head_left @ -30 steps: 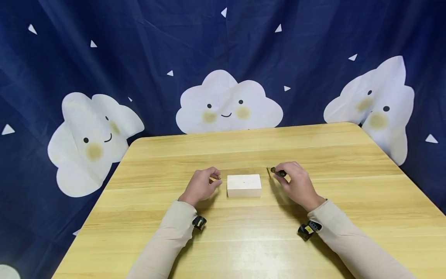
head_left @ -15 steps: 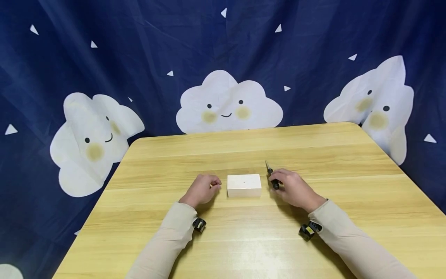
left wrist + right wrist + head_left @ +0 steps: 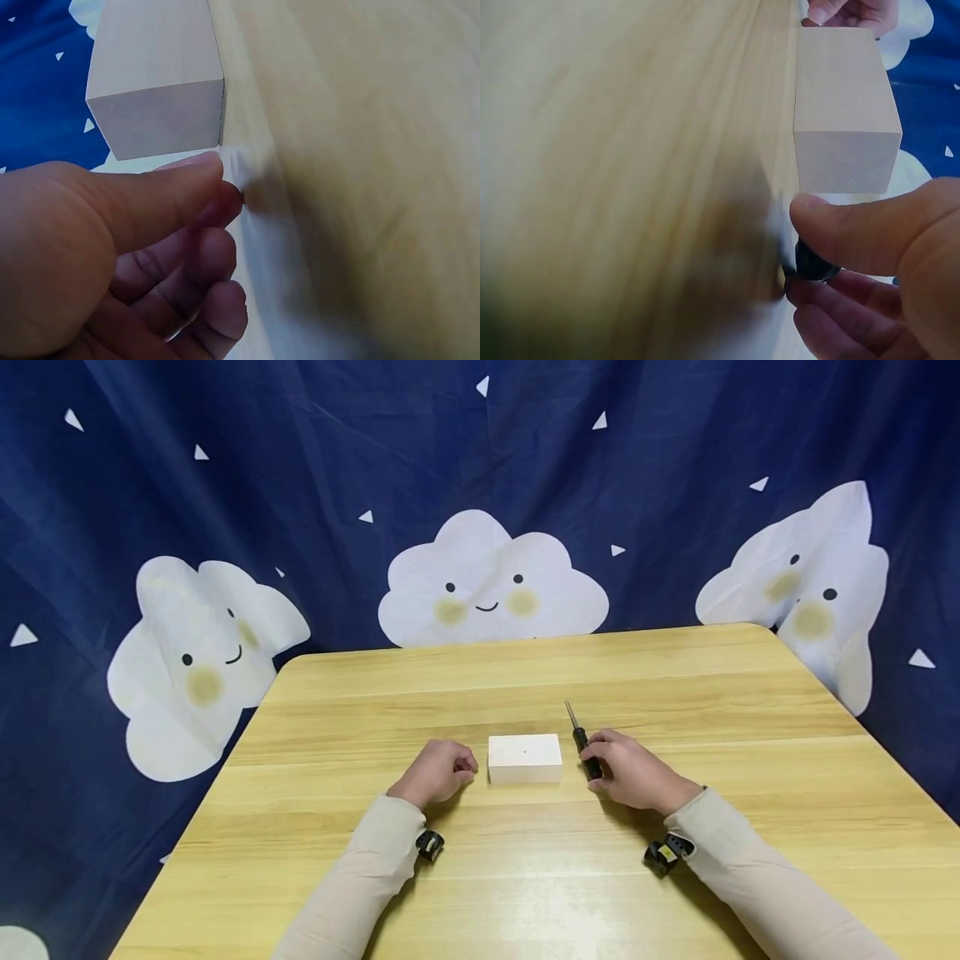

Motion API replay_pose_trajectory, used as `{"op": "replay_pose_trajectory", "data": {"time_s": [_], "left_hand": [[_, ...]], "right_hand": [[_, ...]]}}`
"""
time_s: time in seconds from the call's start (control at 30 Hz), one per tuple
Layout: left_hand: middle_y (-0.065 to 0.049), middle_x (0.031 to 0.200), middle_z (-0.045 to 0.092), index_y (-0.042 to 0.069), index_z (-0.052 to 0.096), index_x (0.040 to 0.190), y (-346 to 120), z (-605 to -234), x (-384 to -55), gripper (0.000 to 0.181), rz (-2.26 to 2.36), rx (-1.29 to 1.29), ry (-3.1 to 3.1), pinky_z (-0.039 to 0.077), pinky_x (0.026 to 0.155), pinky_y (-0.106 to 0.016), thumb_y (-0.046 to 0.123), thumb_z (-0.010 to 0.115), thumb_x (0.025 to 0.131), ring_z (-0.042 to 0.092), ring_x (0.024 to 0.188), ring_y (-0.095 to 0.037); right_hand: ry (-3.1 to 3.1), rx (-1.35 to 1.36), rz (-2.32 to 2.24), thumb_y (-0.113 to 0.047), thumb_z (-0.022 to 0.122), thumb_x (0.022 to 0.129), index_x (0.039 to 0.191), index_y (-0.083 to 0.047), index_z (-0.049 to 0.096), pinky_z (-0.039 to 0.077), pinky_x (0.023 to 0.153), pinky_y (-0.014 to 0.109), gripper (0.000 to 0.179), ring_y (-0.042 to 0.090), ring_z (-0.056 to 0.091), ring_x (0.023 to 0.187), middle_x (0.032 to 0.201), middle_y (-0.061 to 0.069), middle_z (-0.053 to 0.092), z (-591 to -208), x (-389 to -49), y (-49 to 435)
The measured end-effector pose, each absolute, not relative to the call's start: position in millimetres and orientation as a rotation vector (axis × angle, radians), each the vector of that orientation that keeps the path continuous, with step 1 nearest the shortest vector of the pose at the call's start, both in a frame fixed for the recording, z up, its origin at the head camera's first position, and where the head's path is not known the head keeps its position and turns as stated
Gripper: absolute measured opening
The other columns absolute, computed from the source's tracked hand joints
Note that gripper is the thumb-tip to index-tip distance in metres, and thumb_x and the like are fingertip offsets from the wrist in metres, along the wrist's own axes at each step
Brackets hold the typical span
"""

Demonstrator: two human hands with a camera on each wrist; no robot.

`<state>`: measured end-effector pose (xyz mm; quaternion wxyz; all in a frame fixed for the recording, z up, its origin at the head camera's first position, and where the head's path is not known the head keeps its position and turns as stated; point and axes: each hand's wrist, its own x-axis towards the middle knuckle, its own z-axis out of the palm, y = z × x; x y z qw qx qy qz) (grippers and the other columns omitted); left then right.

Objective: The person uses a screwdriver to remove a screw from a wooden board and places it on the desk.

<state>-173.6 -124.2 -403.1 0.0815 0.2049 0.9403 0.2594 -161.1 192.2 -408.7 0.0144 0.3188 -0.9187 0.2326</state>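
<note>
A pale wooden block with a tiny dark mark on its top sits on the table between the hands. My right hand, right of the block, pinches the black handle of a screwdriver low at the tabletop. Its thin metal shaft points away, slightly left. In the right wrist view the round handle end shows between thumb and fingers. My left hand rests left of the block, fingers curled, thumb against the index finger. A tiny brownish piece peeks out at the fingertip; its kind is too small to tell.
The light wooden table has rounded far corners. A dark blue curtain with white clouds and triangles hangs behind it. Each wrist wears a small black camera, such as the left camera.
My right hand has lowered toward the table and turned the screwdriver, so its shaft now points away. My left hand has sunk slightly toward the tabletop. The block has not moved.
</note>
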Motion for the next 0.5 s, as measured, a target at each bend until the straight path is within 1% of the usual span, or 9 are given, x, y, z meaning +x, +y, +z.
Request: {"op": "replay_pose_trajectory", "data": {"time_s": [0.17, 0.33, 0.43, 0.5], "left_hand": [[0.007, 0.073, 0.063, 0.009, 0.071, 0.08, -124.1, -404.2, -174.7, 0.01, 0.782, 0.613, 2.797, 0.05, 0.072, -0.029, 0.0, 0.073, 0.083, 0.057, 0.072, -0.009], [0.007, 0.071, 0.062, 0.008, 0.071, 0.077, -123.5, -407.0, -175.1, 0.011, 0.783, 0.657, 2.807, 0.049, 0.069, -0.026, -0.002, 0.075, 0.081, 0.056, 0.07, -0.008], [0.005, 0.072, 0.063, 0.007, 0.071, 0.079, -123.1, -407.0, -175.2, 0.011, 0.785, 0.672, 2.807, 0.05, 0.07, -0.026, -0.003, 0.075, 0.08, 0.057, 0.071, -0.009], [0.004, 0.075, 0.063, 0.007, 0.071, 0.085, -123.3, -406.0, -175.2, 0.01, 0.786, 0.659, 2.795, 0.051, 0.072, -0.028, -0.001, 0.075, 0.081, 0.058, 0.073, -0.011]], "right_hand": [[-2.899, 0.983, 0.742, -0.006, 0.081, 0.078, 0.107, 0.003, 0.067, 0.055, 0.077, 0.035, 0.033, 0.026, 0.061, 0.094, 0.11, 0.014, 0.059, -408.4, -161.9, 192.0], [-2.895, 0.979, 0.746, -0.006, 0.082, 0.077, 0.106, 0.002, 0.068, 0.055, 0.075, 0.035, 0.033, 0.025, 0.061, 0.092, 0.109, 0.014, 0.059, -410.2, -162.1, 192.6], [-2.892, 0.977, 0.74, -0.008, 0.081, 0.078, 0.107, 0.002, 0.068, 0.055, 0.076, 0.036, 0.033, 0.025, 0.061, 0.092, 0.109, 0.014, 0.059, -410.2, -162.9, 193.2], [-2.889, 0.97, 0.732, -0.011, 0.08, 0.08, 0.108, 0.001, 0.067, 0.054, 0.076, 0.037, 0.034, 0.024, 0.06, 0.091, 0.108, 0.014, 0.059, -409.8, -163.8, 194.1]]}}
